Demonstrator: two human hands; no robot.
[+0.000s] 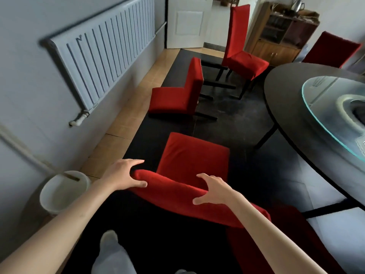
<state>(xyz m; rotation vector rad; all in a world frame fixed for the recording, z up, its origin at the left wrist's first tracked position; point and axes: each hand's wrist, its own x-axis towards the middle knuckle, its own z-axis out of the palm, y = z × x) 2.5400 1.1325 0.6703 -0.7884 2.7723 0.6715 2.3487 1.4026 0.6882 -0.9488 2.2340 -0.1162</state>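
Red chair (194, 155): left hand (126, 175) grips its backrest (173, 187); right hand (214, 189) seemingly clasps it loosely.

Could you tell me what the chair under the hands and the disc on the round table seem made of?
Chair: red fabric cover, matte, likely padded; it creases softly at the backrest. Disc: probably glass, glossy; greenish see-through edge and reflections.

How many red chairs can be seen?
4. The nearest chair, its back held by left hand and right hand; tipped chair on the floor; upright chair near the door; far chair behind the round table. Red fabric at lower right may hide a fifth.
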